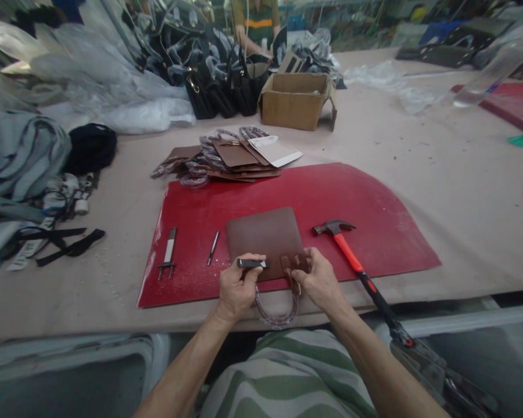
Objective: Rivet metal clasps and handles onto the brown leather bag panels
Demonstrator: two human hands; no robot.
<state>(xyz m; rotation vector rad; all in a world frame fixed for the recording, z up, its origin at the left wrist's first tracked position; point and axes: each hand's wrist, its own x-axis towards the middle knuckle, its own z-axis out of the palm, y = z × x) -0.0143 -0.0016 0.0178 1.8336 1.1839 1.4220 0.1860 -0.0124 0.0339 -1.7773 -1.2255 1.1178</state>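
Observation:
A brown leather bag panel (pixel 265 232) lies on the red mat in front of me. A handle (pixel 276 318) wrapped in clear plastic loops from its near edge toward my body. My left hand (pixel 239 289) is closed on a small black tool (pixel 251 263) with a shiny metal end, held just over the panel's left part. With thumb and fingers, my right hand (pixel 320 280) pinches a brown leather tab (pixel 301 262) by the handle's right base. A small metal piece shows under those fingers; its kind is unclear.
On the red mat (pixel 375 232) lie a claw hammer (pixel 346 251) at right, a pronged punch (pixel 169 253) and a thin metal rod (pixel 213 248) at left. Behind are stacked brown bag pieces (pixel 237 155), a cardboard box (pixel 294 104) and black bags (pixel 218 90). A person (pixel 256 26) stands beyond.

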